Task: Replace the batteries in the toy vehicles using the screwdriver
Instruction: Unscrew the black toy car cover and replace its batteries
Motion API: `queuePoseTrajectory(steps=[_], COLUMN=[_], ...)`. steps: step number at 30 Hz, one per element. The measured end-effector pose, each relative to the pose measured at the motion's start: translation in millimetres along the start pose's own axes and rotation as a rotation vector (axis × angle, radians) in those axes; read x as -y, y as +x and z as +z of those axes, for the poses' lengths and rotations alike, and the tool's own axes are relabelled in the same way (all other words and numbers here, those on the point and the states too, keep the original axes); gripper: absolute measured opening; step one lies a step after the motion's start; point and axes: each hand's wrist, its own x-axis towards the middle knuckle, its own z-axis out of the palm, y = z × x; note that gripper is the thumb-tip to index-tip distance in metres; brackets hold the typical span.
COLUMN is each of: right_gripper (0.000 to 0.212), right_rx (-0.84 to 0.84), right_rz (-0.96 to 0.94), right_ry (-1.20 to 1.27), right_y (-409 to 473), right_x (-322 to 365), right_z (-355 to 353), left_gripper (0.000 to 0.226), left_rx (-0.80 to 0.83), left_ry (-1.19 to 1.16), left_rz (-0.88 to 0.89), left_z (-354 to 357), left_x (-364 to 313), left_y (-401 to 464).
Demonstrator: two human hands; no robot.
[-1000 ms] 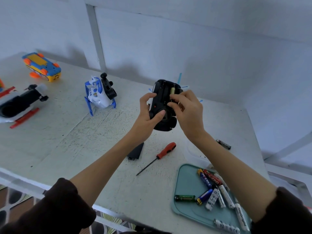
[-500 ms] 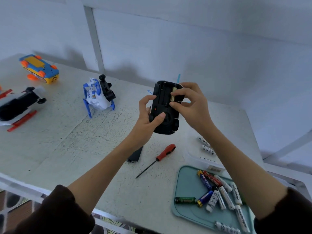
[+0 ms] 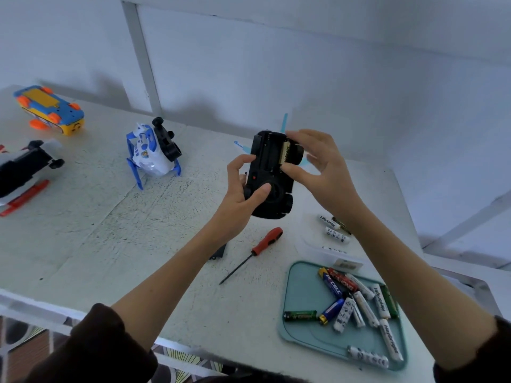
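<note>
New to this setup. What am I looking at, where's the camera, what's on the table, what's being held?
No robot here: a person's two bare hands, filmed by one wide-angle camera on their head, looking down. The left hand grips an upturned black toy car; the right hand fingers a gold battery in its open compartment. On the table lie a red-handled screwdriver, a teal tray of loose batteries, and three other toy vehicles at the left.

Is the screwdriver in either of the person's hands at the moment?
No, the screwdriver lies on the table while both hands hold the black toy vehicle.
</note>
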Motion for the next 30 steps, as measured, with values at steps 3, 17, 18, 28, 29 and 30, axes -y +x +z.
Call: queuePoseTrajectory(steps=[3, 17, 18, 28, 29, 30], right_gripper=[0.021, 0.032, 0.031, 0.019, 0.019, 0.020], right_rx=[-0.031, 0.969, 0.974, 0.591, 0.483, 0.379], right_rz=[-0.141, -0.022, -0.037, 0.029, 0.041, 0.050], right_ry=[-0.149, -0.361, -0.384, -0.056, 0.023, 0.092], right_y=[-27, -125, -126, -86, -74, -60], right_x=[8, 1, 1, 18, 24, 29], right_z=[-19, -6, -3, -14, -16, -18], left_gripper=[0.043, 0.039, 0.039, 0.040, 0.040, 0.041], left_rx=[0.007, 0.003, 0.002, -0.045, -0.052, -0.057], left_ry=[0.034, -0.002, -0.002, 0.001, 0.001, -0.006], left_rz=[0.002, 0.005, 0.004, -0.019, -0.019, -0.016], left_z=[1, 9, 8, 1, 0, 0], left_x=[4, 16, 15, 8, 7, 6], left_y=[-1, -5, -6, -12, -13, -13])
